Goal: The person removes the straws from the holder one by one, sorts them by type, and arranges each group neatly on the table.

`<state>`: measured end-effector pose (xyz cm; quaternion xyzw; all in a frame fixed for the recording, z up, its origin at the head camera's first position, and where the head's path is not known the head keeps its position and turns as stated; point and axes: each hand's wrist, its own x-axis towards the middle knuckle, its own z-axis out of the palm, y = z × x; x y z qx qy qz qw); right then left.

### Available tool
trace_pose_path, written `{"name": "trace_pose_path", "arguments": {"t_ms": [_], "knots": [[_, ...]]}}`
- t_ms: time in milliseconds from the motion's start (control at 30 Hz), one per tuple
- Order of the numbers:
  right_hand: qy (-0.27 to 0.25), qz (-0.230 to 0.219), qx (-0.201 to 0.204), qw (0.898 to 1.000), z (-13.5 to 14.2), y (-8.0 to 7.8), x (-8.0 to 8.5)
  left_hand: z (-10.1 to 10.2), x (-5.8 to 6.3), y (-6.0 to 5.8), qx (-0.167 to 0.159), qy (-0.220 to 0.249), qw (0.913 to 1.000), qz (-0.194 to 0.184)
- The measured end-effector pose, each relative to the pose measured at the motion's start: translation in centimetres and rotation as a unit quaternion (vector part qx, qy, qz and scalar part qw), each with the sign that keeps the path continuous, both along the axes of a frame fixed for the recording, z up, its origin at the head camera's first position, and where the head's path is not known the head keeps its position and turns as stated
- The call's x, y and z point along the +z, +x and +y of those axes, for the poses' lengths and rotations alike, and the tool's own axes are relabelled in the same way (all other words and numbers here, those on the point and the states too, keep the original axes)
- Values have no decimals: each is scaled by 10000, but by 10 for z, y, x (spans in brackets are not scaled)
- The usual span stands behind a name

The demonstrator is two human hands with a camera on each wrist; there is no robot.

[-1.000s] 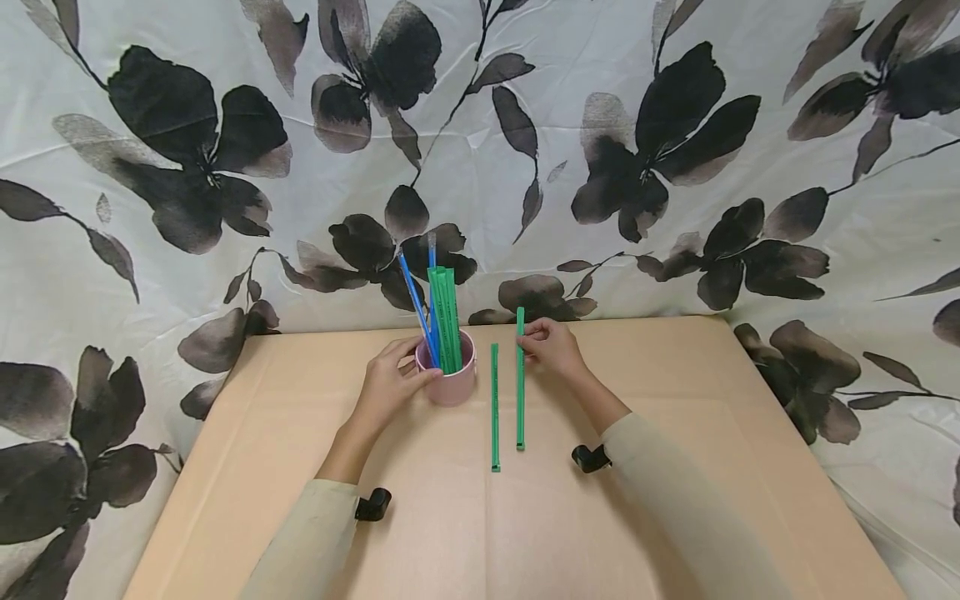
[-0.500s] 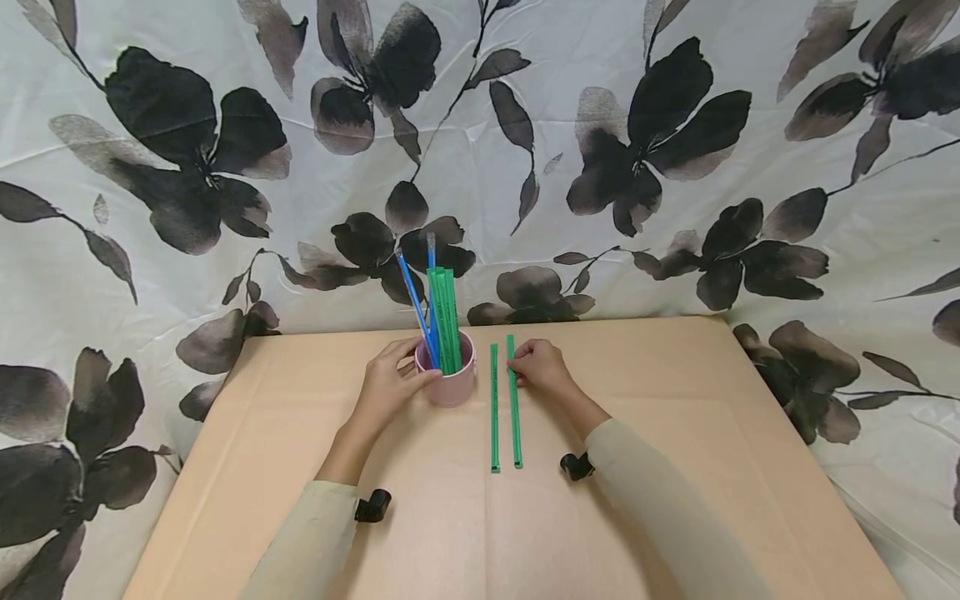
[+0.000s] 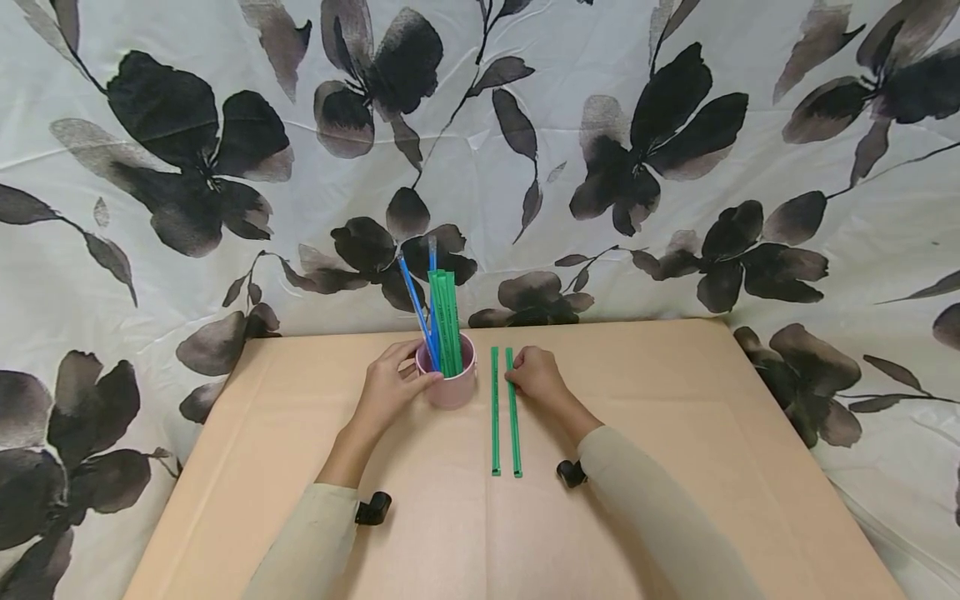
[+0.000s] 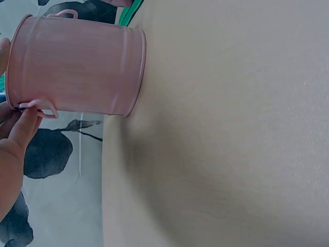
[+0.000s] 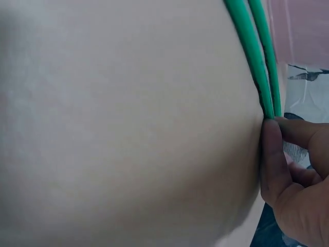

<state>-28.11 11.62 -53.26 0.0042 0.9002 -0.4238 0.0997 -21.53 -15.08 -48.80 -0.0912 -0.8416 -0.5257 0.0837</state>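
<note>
A pink cup [image 3: 452,395] with small side handles stands near the table's back edge. Several long green sticks [image 3: 446,321] and a couple of blue sticks [image 3: 412,292] lean upright in it. My left hand [image 3: 390,379] holds the cup at its left side; in the left wrist view a finger is at one handle [image 4: 45,109]. To the right of the cup, two slim green sticks lie side by side, pointing away from me. The left stick [image 3: 495,417] is untouched. Near its far end, my right hand [image 3: 538,375] pinches the right stick [image 3: 515,433] between thumb and finger.
The table [image 3: 645,517] has a tan, creased covering. Behind it hangs a white cloth [image 3: 510,192] printed with dark flowers. A black wrist camera [image 3: 372,508] sits at the left cuff and another wrist camera [image 3: 572,473] at the right cuff.
My right hand has drawn its green stick toward me and left, closer to the other lying stick and nearly level with it. My left hand and the cup have stayed put.
</note>
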Motion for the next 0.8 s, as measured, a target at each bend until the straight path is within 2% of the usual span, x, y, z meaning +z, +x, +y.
{"name": "trace_pose_path", "arguments": {"t_ms": [133,367,533,800], "knots": [[175,117,-7,9998,-3,2,0,-1,1,0,8,10,10000,25],[126,133,-125,9998,-3,1,-1,-1,2,0,0,5,10000,-3],[5,197,-37,9998,3,2,0,-1,2,-1,-3,55,10000,-12],[-347,772,254,9961,17,-1,9,-1,1,0,-2,57,10000,-56]]}}
